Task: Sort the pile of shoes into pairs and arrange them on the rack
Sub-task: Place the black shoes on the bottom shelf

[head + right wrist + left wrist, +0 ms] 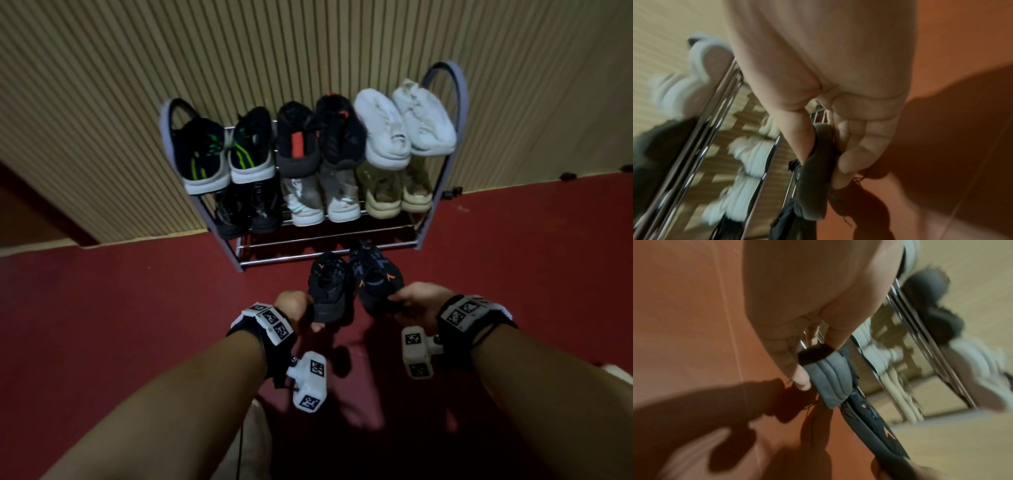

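Observation:
Each hand holds one of two black shoes with orange marks, toes pointing at the rack. My left hand (297,310) grips the heel of the left black shoe (330,287), whose grey heel (826,378) fills the left wrist view. My right hand (416,301) pinches the heel of the right black shoe (375,277); its heel (813,178) shows between thumb and fingers. Both shoes hang just above the red floor in front of the metal shoe rack (329,255). The rack's bottom shelf holds no shoes.
The top shelf carries a black-and-green pair (222,150), a black-and-red pair (318,137) and a white pair (404,123). The middle shelf holds a black pair (246,209), a grey-white pair (322,202) and a beige pair (397,192). A ribbed beige wall (308,44) stands behind.

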Motion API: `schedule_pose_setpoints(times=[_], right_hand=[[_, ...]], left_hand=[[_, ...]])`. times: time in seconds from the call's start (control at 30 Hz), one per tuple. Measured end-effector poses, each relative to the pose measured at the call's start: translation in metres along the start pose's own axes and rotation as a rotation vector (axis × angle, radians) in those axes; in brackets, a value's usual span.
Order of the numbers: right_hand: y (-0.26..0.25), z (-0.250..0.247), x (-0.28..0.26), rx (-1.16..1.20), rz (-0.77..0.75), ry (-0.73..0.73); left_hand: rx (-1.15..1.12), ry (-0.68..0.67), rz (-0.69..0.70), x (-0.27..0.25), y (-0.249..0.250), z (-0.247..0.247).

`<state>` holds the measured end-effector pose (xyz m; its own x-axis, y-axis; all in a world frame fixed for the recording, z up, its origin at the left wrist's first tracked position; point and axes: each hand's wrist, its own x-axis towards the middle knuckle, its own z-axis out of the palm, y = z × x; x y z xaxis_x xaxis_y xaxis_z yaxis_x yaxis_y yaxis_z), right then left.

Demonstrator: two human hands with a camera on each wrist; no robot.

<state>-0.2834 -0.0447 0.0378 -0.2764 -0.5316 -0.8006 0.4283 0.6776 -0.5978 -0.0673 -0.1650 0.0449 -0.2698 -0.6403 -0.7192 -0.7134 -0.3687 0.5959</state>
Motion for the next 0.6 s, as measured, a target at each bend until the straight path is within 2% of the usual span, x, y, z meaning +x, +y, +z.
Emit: schedule_pose_setpoints(times=[0.07,0.17,0.23,0.4,0.6], right_hand=[[-0.003,0.017,0.003,-0.003,0.000,-0.018],[-0.007,0.046,0.014,0.006,0.003,-0.085],[-0.007,0.063,0.023,0.032,0.013,-0.134],[-0.010,0.099,0.062,0.069,-0.001,-0.225],[-0.021,0.129,0.105,0.066,-0.139,-0.234]], left_hand=[[-0.087,-0.013,0.005,0.012,-0.013,-0.018],[-0.339,0.052,0.101,0.022,-0.026,-0.038],[-0.474,0.098,0.081,0.030,-0.032,-0.048],[-0.675,0.171,0.037,0.059,-0.042,-0.061],[-0.746,0.274,0.031,0.104,-0.044,-0.075]])
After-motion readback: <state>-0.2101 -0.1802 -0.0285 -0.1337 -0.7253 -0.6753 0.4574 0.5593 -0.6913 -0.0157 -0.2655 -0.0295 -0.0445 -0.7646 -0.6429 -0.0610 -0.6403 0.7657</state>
